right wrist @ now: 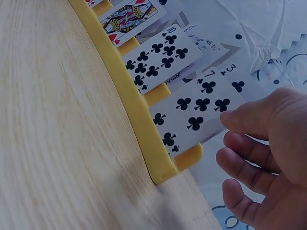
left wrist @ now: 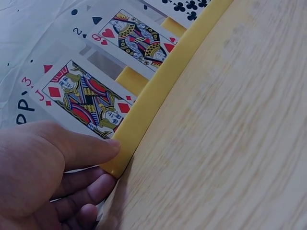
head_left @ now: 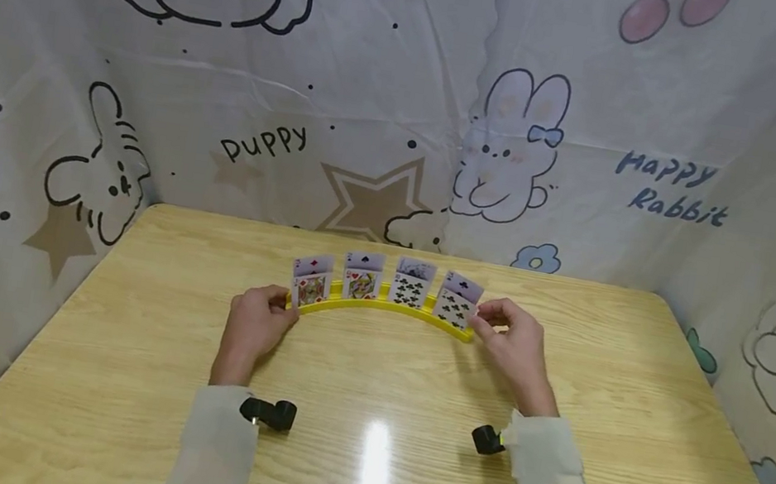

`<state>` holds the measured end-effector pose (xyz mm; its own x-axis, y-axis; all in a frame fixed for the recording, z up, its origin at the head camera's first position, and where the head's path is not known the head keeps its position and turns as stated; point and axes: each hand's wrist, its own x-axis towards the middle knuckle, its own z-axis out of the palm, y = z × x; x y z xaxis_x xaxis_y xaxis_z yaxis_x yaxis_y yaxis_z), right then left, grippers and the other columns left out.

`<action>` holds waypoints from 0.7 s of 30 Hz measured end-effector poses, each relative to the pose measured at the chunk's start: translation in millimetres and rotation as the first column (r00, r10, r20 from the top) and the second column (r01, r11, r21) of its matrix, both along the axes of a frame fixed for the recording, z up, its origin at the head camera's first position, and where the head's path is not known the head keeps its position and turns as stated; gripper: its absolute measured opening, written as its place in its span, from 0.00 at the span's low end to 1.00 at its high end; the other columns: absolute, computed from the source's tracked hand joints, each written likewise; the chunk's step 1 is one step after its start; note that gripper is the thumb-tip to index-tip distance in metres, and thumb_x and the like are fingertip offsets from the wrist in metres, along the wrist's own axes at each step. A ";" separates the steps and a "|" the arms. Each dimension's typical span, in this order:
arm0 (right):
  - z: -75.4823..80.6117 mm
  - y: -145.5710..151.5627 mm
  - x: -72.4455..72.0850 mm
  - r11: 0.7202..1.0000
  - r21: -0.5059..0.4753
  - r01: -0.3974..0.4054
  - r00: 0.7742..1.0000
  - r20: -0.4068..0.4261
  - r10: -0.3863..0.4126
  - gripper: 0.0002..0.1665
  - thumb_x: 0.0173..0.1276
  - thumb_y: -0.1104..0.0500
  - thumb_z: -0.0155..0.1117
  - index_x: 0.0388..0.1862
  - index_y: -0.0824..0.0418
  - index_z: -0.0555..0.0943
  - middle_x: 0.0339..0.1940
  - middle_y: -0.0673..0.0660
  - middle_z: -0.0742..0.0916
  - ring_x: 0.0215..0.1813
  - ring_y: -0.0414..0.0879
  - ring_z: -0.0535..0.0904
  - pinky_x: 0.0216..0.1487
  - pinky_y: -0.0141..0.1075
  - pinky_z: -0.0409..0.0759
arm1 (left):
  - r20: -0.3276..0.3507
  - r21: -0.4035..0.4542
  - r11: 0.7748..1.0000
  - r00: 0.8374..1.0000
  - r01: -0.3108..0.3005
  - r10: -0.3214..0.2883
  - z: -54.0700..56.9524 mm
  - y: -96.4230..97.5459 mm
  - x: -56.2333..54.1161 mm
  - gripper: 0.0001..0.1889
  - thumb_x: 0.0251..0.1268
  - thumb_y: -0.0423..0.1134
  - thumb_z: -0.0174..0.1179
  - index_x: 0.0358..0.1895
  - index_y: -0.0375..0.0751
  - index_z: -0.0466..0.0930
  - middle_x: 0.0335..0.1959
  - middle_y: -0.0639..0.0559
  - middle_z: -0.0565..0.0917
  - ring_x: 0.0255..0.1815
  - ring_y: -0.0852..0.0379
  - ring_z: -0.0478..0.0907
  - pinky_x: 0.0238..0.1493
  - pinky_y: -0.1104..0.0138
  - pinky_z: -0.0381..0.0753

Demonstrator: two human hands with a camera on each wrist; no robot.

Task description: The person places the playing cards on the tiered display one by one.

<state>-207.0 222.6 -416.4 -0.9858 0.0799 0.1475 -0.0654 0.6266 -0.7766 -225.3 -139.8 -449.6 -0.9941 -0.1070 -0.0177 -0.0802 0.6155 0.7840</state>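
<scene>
A curved yellow card holder (head_left: 379, 304) stands on the table, carrying playing cards in four pairs, front card overlapping back card. At its left end, my left hand (head_left: 259, 323) grips the holder, thumb on the front and fingers around the end, beside the jack of diamonds (left wrist: 86, 98). The queen of hearts (left wrist: 136, 40) and ten of clubs (right wrist: 163, 57) stand in the middle. My right hand (head_left: 512, 342) is at the right end, fingers loosely bent and apart. Its thumb tip overlaps the edge of the seven of clubs (right wrist: 196, 112); a three of clubs (right wrist: 237, 86) shows behind.
The pale wooden table (head_left: 366, 389) extends in front of the holder and to both sides. Behind its back edge hangs a white cloth (head_left: 396, 84) printed with cartoon animals. Black wrist cameras (head_left: 272, 414) sit at both sleeves, above the tabletop.
</scene>
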 end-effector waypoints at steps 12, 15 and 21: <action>1.6 21.9 15.9 0.998 0.059 0.001 1.000 -0.005 -0.001 0.12 0.71 0.59 0.66 0.48 0.67 0.82 0.42 0.58 0.86 0.48 0.52 0.80 0.47 0.46 0.77 | -0.004 0.005 1.000 1.000 0.006 -0.006 8.8 -2.6 3.1 0.22 0.65 0.38 0.65 0.60 0.31 0.80 0.47 0.38 0.84 0.47 0.46 0.81 0.49 0.54 0.79; 3.4 25.9 20.4 0.996 0.084 0.000 1.000 -0.002 0.000 0.12 0.72 0.59 0.65 0.48 0.67 0.82 0.43 0.59 0.86 0.49 0.53 0.79 0.47 0.46 0.77 | 0.001 -0.009 1.000 1.000 0.003 -0.003 14.3 -6.8 5.1 0.22 0.67 0.39 0.65 0.60 0.32 0.79 0.51 0.37 0.83 0.50 0.44 0.80 0.51 0.52 0.78; 4.6 36.1 26.7 0.989 0.148 0.016 1.000 -0.025 -0.012 0.11 0.71 0.62 0.65 0.48 0.67 0.82 0.43 0.60 0.85 0.47 0.53 0.79 0.45 0.45 0.77 | 0.025 -0.077 0.997 1.000 0.010 -0.009 23.3 -15.9 11.9 0.23 0.68 0.40 0.65 0.63 0.33 0.78 0.56 0.33 0.79 0.59 0.39 0.75 0.59 0.47 0.73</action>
<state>-180.3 258.7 -411.8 -0.9807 0.0693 0.1827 -0.0735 0.7356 -0.6734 -213.4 -155.7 -426.3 -0.9944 -0.0995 -0.0346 -0.0931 0.6753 0.7317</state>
